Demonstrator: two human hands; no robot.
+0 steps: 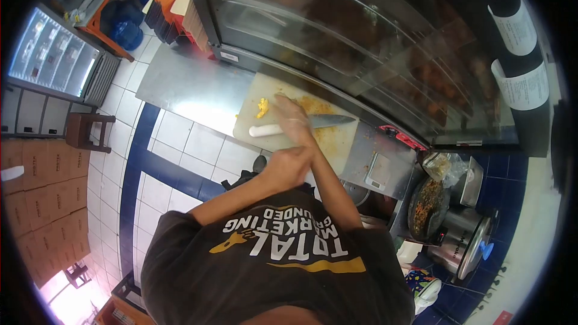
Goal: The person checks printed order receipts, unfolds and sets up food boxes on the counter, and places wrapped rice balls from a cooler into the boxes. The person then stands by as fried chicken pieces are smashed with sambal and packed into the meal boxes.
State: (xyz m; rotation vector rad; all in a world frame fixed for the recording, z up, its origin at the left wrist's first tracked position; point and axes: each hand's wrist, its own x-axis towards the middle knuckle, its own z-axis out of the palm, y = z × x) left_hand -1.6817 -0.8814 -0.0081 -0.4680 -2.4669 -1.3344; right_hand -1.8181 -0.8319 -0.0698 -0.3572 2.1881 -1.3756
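My right hand [292,115] reaches over a pale cutting board [337,147], its fingers stretched out, flat and somewhat blurred. It crosses above a large knife [265,130] with a white handle, which lies on the board with its blade pointing right. Small yellow pieces [262,107] lie just left of my fingertips. Orange-brown crumbs [316,106] cover the far part of the board. In front of my chest, near the board's close edge, my left hand [290,165] is closed in a fist. Whatever it may hold is hidden.
The board rests on a steel counter [198,84] below a glass display case [337,36]. To the right are a small scale [378,168], a dark stone mortar [428,204] with chopped food, and a steel pot [460,244]. Stacked cardboard boxes [45,198] stand at the left.
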